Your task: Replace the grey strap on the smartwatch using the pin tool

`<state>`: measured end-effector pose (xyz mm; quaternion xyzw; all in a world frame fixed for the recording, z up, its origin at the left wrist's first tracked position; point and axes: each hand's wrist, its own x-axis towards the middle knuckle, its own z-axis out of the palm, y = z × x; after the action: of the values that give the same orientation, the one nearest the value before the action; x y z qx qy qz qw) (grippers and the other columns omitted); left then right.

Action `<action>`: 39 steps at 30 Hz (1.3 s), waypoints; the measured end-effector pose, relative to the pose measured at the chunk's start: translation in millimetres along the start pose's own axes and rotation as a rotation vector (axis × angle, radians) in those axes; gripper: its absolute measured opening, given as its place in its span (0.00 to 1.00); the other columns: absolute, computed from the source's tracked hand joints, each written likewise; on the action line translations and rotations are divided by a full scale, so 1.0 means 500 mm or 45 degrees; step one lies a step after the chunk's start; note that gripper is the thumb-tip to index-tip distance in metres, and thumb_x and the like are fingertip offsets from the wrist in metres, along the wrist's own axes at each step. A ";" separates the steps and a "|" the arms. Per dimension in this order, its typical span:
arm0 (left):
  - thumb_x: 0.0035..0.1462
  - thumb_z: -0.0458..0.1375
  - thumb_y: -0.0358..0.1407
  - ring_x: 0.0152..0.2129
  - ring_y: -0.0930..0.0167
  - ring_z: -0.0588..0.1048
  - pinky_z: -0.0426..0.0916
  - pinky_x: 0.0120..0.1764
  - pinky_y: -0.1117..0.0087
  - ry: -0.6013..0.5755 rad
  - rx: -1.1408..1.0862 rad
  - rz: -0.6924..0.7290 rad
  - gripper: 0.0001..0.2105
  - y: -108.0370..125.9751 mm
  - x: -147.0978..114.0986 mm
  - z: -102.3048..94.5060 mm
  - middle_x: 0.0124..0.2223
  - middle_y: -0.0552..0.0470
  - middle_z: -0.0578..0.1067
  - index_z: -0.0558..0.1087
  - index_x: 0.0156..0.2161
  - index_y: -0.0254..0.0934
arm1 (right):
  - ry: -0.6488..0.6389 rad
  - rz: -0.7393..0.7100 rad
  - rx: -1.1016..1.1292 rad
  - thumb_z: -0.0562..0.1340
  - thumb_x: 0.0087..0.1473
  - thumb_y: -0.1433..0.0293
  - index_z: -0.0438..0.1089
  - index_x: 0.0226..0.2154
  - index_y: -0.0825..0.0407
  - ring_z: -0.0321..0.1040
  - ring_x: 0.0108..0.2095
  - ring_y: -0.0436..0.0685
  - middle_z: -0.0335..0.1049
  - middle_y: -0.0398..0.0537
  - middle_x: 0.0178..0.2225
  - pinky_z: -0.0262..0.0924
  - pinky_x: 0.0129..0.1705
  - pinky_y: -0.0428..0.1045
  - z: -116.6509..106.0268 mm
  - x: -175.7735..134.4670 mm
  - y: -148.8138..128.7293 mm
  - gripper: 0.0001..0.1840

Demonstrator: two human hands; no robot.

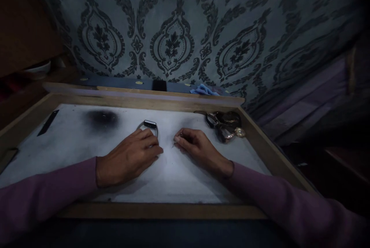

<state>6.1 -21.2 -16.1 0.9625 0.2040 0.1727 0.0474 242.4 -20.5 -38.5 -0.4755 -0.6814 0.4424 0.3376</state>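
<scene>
My left hand (130, 156) is closed on the band of a small wristwatch (149, 124), whose dark rectangular face stands up just beyond my fingers. The rest of the band is partly hidden by the hand. To the right, the thumb and fingertips of my right hand (193, 146) are pinched together just above the white board. A tiny thin, pale bit shows below these fingertips, too small to name. A gap of bare white surface (167, 169) lies between the two hands.
Several watches (225, 123) lie heaped at the right back corner. A wooden rim (162, 210) borders the white surface. A flat black strip (47, 123) and a dark smudge (102, 117) are at the left. Behind the rim are a blue cloth (204, 89) and a black object (159, 85).
</scene>
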 end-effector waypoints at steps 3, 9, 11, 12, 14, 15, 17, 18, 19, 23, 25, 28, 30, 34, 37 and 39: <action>0.67 0.47 0.26 0.40 0.63 0.67 0.60 0.41 0.61 -0.115 0.129 0.111 0.11 0.015 0.011 0.005 0.43 0.45 0.74 0.70 0.48 0.31 | -0.013 0.027 0.040 0.62 0.54 0.63 0.70 0.27 0.54 0.57 0.21 0.48 0.63 0.40 0.20 0.51 0.24 0.45 -0.011 0.003 0.003 0.11; 0.68 0.47 0.29 0.45 0.61 0.68 0.60 0.45 0.59 -0.202 0.199 0.079 0.12 0.019 0.023 0.022 0.47 0.44 0.73 0.66 0.54 0.31 | -0.034 0.041 0.072 0.68 0.46 0.63 0.75 0.25 0.54 0.63 0.24 0.50 0.71 0.43 0.22 0.57 0.28 0.46 -0.037 0.004 0.012 0.10; 0.69 0.47 0.31 0.46 0.61 0.68 0.61 0.45 0.58 -0.211 0.195 0.068 0.13 0.015 0.023 0.027 0.48 0.43 0.72 0.65 0.55 0.31 | -0.039 0.056 0.081 0.69 0.45 0.63 0.76 0.25 0.54 0.64 0.25 0.50 0.73 0.44 0.22 0.58 0.28 0.46 -0.042 0.003 0.014 0.11; 0.69 0.47 0.31 0.46 0.61 0.68 0.61 0.45 0.58 -0.217 0.191 0.063 0.14 0.014 0.023 0.029 0.49 0.43 0.72 0.65 0.56 0.31 | -0.040 0.059 0.074 0.70 0.45 0.63 0.77 0.25 0.54 0.65 0.25 0.50 0.73 0.44 0.22 0.59 0.28 0.46 -0.044 0.003 0.015 0.10; 0.69 0.47 0.32 0.45 0.61 0.67 0.62 0.45 0.58 -0.228 0.188 0.063 0.14 0.012 0.023 0.030 0.49 0.43 0.72 0.64 0.56 0.31 | -0.040 0.059 0.046 0.69 0.46 0.65 0.77 0.26 0.54 0.65 0.25 0.50 0.73 0.44 0.22 0.59 0.28 0.46 -0.047 0.002 0.017 0.08; 0.69 0.47 0.32 0.45 0.61 0.67 0.62 0.45 0.58 -0.234 0.188 0.065 0.14 0.012 0.023 0.030 0.49 0.43 0.71 0.64 0.56 0.31 | -0.042 0.058 0.028 0.69 0.46 0.66 0.77 0.26 0.54 0.66 0.25 0.50 0.74 0.45 0.23 0.59 0.28 0.46 -0.048 0.002 0.018 0.08; 0.69 0.48 0.32 0.44 0.62 0.67 0.62 0.44 0.59 -0.250 0.186 0.062 0.13 0.012 0.025 0.029 0.49 0.43 0.71 0.65 0.55 0.31 | -0.052 0.048 -0.016 0.69 0.47 0.66 0.77 0.27 0.54 0.67 0.25 0.51 0.75 0.46 0.24 0.60 0.28 0.46 -0.050 0.001 0.020 0.07; 0.69 0.48 0.31 0.44 0.62 0.67 0.62 0.44 0.59 -0.253 0.182 0.058 0.13 0.013 0.026 0.029 0.49 0.43 0.71 0.65 0.55 0.31 | -0.053 0.032 -0.044 0.68 0.48 0.67 0.77 0.27 0.54 0.68 0.26 0.52 0.75 0.46 0.24 0.60 0.29 0.47 -0.051 0.000 0.021 0.07; 0.69 0.48 0.32 0.43 0.62 0.67 0.62 0.44 0.59 -0.251 0.178 0.053 0.13 0.013 0.027 0.028 0.49 0.43 0.71 0.65 0.55 0.31 | -0.056 0.011 -0.077 0.68 0.48 0.67 0.77 0.27 0.54 0.69 0.27 0.52 0.76 0.47 0.25 0.61 0.30 0.47 -0.051 -0.001 0.021 0.06; 0.68 0.51 0.33 0.43 0.62 0.67 0.61 0.43 0.60 -0.259 0.161 0.033 0.12 0.014 0.030 0.027 0.49 0.44 0.71 0.66 0.53 0.32 | -0.046 -0.108 -0.225 0.67 0.50 0.70 0.76 0.26 0.54 0.70 0.28 0.52 0.75 0.46 0.26 0.62 0.31 0.46 -0.052 -0.005 0.022 0.05; 0.68 0.51 0.34 0.43 0.62 0.67 0.61 0.44 0.60 -0.267 0.147 0.024 0.11 0.014 0.031 0.026 0.48 0.45 0.71 0.67 0.52 0.33 | -0.050 -0.154 -0.310 0.67 0.50 0.71 0.76 0.25 0.54 0.70 0.27 0.51 0.74 0.45 0.26 0.61 0.30 0.45 -0.051 -0.006 0.022 0.04; 0.68 0.51 0.34 0.43 0.63 0.67 0.62 0.44 0.61 -0.261 0.118 0.019 0.10 0.014 0.033 0.026 0.48 0.45 0.71 0.67 0.50 0.33 | -0.055 -0.182 -0.426 0.66 0.51 0.74 0.75 0.26 0.54 0.68 0.27 0.50 0.73 0.44 0.25 0.59 0.30 0.45 -0.051 -0.006 0.020 0.04; 0.68 0.50 0.35 0.42 0.62 0.67 0.62 0.43 0.60 -0.276 0.115 0.010 0.10 0.014 0.033 0.027 0.48 0.44 0.71 0.67 0.50 0.32 | -0.061 -0.180 -0.470 0.66 0.51 0.75 0.75 0.26 0.54 0.68 0.27 0.50 0.73 0.43 0.25 0.59 0.30 0.45 -0.051 -0.006 0.018 0.04; 0.69 0.50 0.36 0.43 0.62 0.67 0.63 0.43 0.60 -0.271 0.134 0.003 0.14 0.012 0.032 0.031 0.48 0.43 0.70 0.64 0.55 0.31 | -0.074 -0.162 -0.523 0.66 0.51 0.75 0.74 0.26 0.53 0.67 0.27 0.50 0.73 0.42 0.26 0.58 0.31 0.46 -0.051 -0.009 0.013 0.04; 0.69 0.49 0.36 0.43 0.62 0.67 0.63 0.43 0.60 -0.277 0.127 0.004 0.15 0.010 0.032 0.031 0.49 0.43 0.70 0.64 0.56 0.31 | -0.067 -0.162 -0.572 0.65 0.51 0.75 0.73 0.27 0.53 0.67 0.27 0.50 0.72 0.42 0.26 0.57 0.31 0.46 -0.051 -0.011 0.011 0.03; 0.68 0.50 0.36 0.43 0.62 0.67 0.63 0.44 0.60 -0.294 0.116 0.006 0.13 0.009 0.032 0.029 0.49 0.44 0.70 0.65 0.54 0.31 | -0.052 -0.187 -0.606 0.65 0.51 0.75 0.73 0.27 0.53 0.67 0.27 0.50 0.72 0.43 0.26 0.57 0.31 0.46 -0.050 -0.013 0.011 0.03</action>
<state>26.9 -19.2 -24.0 0.9775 0.2026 0.0514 0.0262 268.6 -18.8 -34.2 -0.4816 -0.8058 0.2532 0.2336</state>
